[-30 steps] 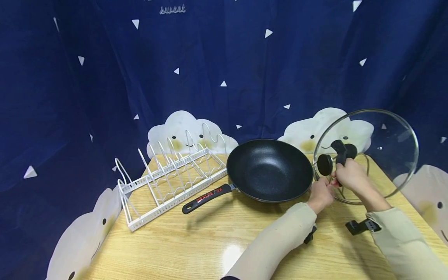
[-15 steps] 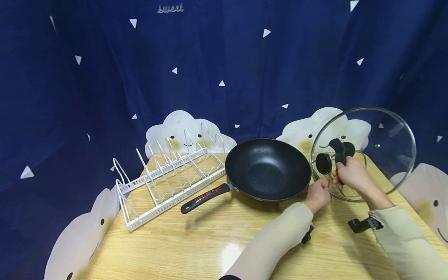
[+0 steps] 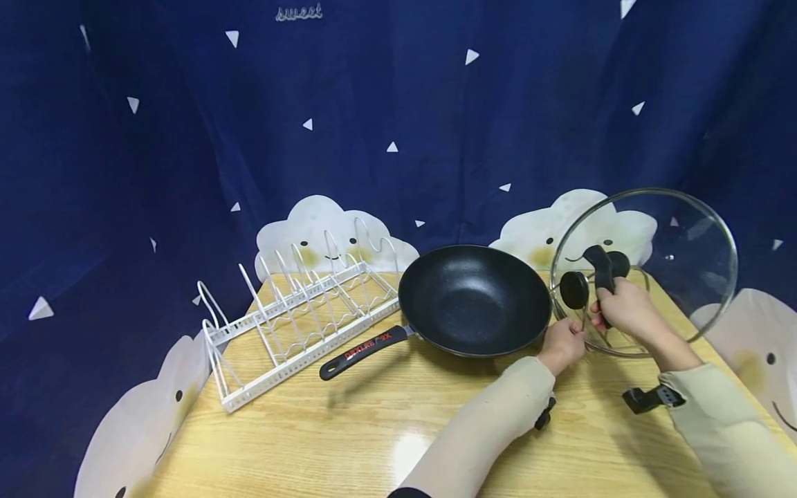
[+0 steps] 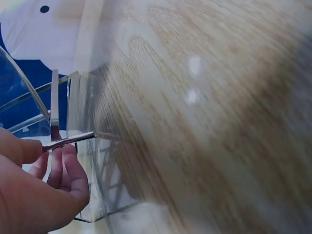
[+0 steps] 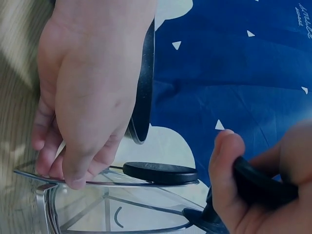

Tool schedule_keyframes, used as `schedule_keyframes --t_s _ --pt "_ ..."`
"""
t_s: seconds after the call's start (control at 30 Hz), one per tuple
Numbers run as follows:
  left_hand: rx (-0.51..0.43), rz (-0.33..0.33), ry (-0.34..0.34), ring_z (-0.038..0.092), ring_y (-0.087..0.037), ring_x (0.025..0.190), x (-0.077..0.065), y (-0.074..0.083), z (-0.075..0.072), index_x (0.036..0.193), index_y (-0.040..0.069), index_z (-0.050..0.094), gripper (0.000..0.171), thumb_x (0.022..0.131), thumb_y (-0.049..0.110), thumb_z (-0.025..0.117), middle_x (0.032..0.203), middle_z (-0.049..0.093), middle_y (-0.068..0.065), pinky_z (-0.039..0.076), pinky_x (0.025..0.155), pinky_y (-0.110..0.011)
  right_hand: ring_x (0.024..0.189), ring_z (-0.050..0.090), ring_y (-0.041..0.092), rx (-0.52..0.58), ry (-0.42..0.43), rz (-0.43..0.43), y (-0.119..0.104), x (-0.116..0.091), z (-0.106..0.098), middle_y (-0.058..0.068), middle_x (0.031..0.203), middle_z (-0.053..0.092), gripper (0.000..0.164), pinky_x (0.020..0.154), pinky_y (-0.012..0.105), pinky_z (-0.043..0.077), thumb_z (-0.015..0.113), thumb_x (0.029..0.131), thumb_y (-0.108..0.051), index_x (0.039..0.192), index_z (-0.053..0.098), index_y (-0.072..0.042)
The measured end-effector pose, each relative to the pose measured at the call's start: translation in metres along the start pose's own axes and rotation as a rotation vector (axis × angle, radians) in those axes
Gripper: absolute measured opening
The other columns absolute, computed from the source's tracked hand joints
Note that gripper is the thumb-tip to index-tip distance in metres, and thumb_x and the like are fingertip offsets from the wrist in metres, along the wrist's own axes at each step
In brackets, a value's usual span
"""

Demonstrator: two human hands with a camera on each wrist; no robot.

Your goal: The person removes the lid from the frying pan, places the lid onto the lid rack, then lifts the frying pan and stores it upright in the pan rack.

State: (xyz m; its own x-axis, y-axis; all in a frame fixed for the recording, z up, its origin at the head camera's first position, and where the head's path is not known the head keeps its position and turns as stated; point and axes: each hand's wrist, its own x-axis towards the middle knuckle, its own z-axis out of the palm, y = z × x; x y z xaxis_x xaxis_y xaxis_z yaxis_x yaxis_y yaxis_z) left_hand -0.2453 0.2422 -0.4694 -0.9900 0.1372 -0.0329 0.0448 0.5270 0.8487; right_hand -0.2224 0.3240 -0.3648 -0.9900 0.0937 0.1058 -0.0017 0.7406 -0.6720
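Observation:
In the head view, a large clear glass lid (image 3: 691, 277) with a metal rim stands on edge at the table's right. My right hand (image 3: 631, 315) grips its black handle (image 3: 599, 263); in the right wrist view the fingers curl round that handle (image 5: 263, 183). To the left, my left hand (image 3: 562, 344) pinches a thin metal strip (image 4: 73, 140) between thumb and fingertips, low by the lid's rim. A flat black disc (image 3: 574, 290) on a thin metal rod is just above the left hand. Seen by the right wrist, the disc (image 5: 158, 172) lies close along the strip.
A black wok (image 3: 476, 301) sits left of the hands, its handle (image 3: 364, 353) pointing front left. Beyond it is a white wire rack (image 3: 305, 325) with upright dividers. The wooden table (image 3: 311, 443) backs onto a dark blue curtain (image 3: 373, 83) with cloud prints.
The head view has shifted slightly, so everything sits a little further left. The right wrist has moved slightly right, still gripping the handle, and the left hand keeps its pinch.

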Motion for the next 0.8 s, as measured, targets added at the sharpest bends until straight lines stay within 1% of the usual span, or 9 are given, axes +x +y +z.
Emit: schedule_keyframes --t_s 0.17,0.23,0.37,0.43,0.5,0.63,0.67,0.73,0.8 --pt "0.026 -0.014 -0.034 0.044 -0.005 0.062 -0.004 0.004 0.001 0.076 0.016 0.053 0.018 0.089 0.016 0.066 0.070 0.049 0.008 0.036 0.055 -0.018 0.055 0.065 0.022 -0.004 -0.047 0.003 0.003 -0.004 -0.006 0.005 0.066 0.063 0.030 0.052 0.028 0.048 0.028 0.099 -0.015 0.103 0.040 0.012" --pt "0.038 -0.018 -0.033 0.043 -0.006 0.061 -0.005 0.006 0.001 0.075 0.016 0.053 0.018 0.089 0.016 0.066 0.070 0.048 0.008 0.036 0.055 -0.018 0.055 0.065 0.022 0.009 -0.073 0.005 0.003 -0.004 -0.008 0.006 0.069 0.063 0.031 0.054 0.027 0.048 0.028 0.100 -0.015 0.106 0.038 0.014" --pt "0.041 -0.030 -0.028 0.042 -0.006 0.060 -0.006 0.006 0.001 0.076 0.016 0.053 0.018 0.089 0.016 0.066 0.069 0.047 0.008 0.035 0.054 -0.019 0.056 0.065 0.021 0.077 -0.118 0.012 0.006 -0.001 -0.007 0.010 0.074 0.062 0.033 0.054 0.029 0.051 0.025 0.101 -0.014 0.110 0.033 0.017" --pt "0.039 -0.042 -0.032 0.041 -0.006 0.059 -0.006 0.006 0.001 0.075 0.016 0.052 0.019 0.089 0.016 0.065 0.069 0.047 0.008 0.035 0.054 -0.019 0.056 0.064 0.020 0.140 -0.136 0.017 0.014 0.003 -0.005 0.012 0.076 0.062 0.033 0.053 0.033 0.052 0.025 0.102 -0.014 0.112 0.031 0.017" --pt "0.036 -0.054 -0.037 0.042 -0.007 0.059 -0.006 0.006 0.001 0.076 0.017 0.052 0.018 0.089 0.016 0.064 0.069 0.046 0.007 0.036 0.054 -0.020 0.057 0.064 0.023 0.242 -0.167 0.001 0.035 0.012 -0.002 0.013 0.078 0.060 0.032 0.052 0.037 0.052 0.026 0.102 -0.014 0.112 0.029 0.017" --pt "0.041 -0.052 -0.029 0.044 -0.007 0.060 -0.005 0.005 0.002 0.076 0.016 0.053 0.017 0.089 0.016 0.064 0.070 0.048 0.006 0.038 0.056 -0.020 0.062 0.065 0.027 0.439 -0.236 -0.024 0.104 0.046 0.009 0.015 0.081 0.059 0.027 0.052 0.042 0.053 0.030 0.104 -0.019 0.111 0.029 0.007" --pt "0.046 -0.047 -0.023 0.045 -0.007 0.061 -0.005 0.005 0.002 0.076 0.016 0.054 0.016 0.089 0.016 0.064 0.070 0.049 0.006 0.038 0.056 -0.020 0.063 0.065 0.028 0.473 -0.255 -0.035 0.113 0.051 0.010 0.014 0.082 0.059 0.026 0.052 0.043 0.053 0.031 0.104 -0.020 0.110 0.029 0.006" --pt "0.056 -0.038 -0.013 0.046 -0.006 0.062 -0.005 0.004 0.001 0.077 0.016 0.055 0.015 0.088 0.016 0.064 0.071 0.050 0.007 0.039 0.057 -0.019 0.065 0.065 0.026 0.476 -0.273 -0.028 0.114 0.053 0.009 0.013 0.082 0.059 0.025 0.054 0.041 0.054 0.029 0.104 -0.019 0.111 0.029 0.005" --pt "0.060 -0.033 -0.010 0.047 -0.006 0.063 -0.004 0.004 0.001 0.077 0.016 0.055 0.014 0.088 0.016 0.064 0.071 0.051 0.007 0.039 0.057 -0.019 0.064 0.064 0.023 0.475 -0.291 -0.013 0.089 0.041 0.004 0.013 0.083 0.058 0.025 0.054 0.039 0.053 0.026 0.104 -0.015 0.113 0.026 0.009"
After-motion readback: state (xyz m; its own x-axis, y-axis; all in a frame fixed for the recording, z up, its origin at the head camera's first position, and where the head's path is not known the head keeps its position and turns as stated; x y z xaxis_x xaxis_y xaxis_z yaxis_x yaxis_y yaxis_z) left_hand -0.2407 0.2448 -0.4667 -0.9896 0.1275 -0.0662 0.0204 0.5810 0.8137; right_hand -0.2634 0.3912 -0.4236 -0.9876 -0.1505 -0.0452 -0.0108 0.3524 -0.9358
